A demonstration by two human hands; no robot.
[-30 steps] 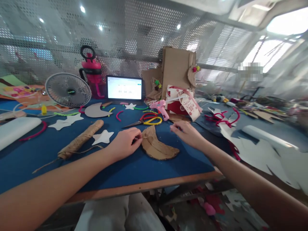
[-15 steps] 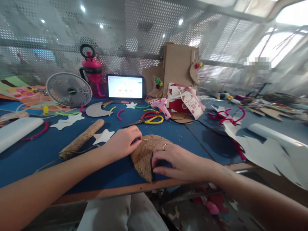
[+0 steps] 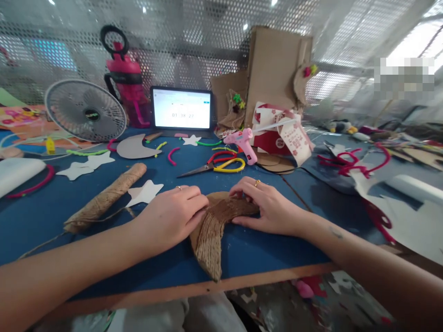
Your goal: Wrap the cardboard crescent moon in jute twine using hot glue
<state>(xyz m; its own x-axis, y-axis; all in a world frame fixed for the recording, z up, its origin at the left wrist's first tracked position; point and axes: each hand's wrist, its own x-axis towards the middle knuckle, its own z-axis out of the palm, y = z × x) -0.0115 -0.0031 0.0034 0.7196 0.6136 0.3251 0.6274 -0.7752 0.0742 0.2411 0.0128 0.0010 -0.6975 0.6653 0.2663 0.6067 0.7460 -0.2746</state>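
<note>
A crescent-shaped cardboard piece [image 3: 211,235] lies near the table's front edge, much of its surface covered with rows of brown twine. My left hand [image 3: 176,214] is closed at its upper left edge, fingertips pinching there. My right hand [image 3: 265,207] grips the crescent's right arm, thumb below and curled fingers above. To the left lies a roll of twine [image 3: 107,198], with a loose strand running toward my left hand. Just beyond the hands are scissors [image 3: 221,166] with red and yellow handles and a pink glue gun [image 3: 244,142].
White stars [image 3: 145,191], a grey crescent [image 3: 136,146] and pipe cleaner pieces are scattered beyond. Behind stand a fan [image 3: 86,110], a pink bottle [image 3: 128,87], a lit tablet [image 3: 182,108] and cardboard [image 3: 277,69]. White paper scraps [image 3: 411,216] lie at the right.
My right hand has moved up from the crescent's inner curve to its right arm, uncovering the lower tip. The camera view has shifted closer and lower.
</note>
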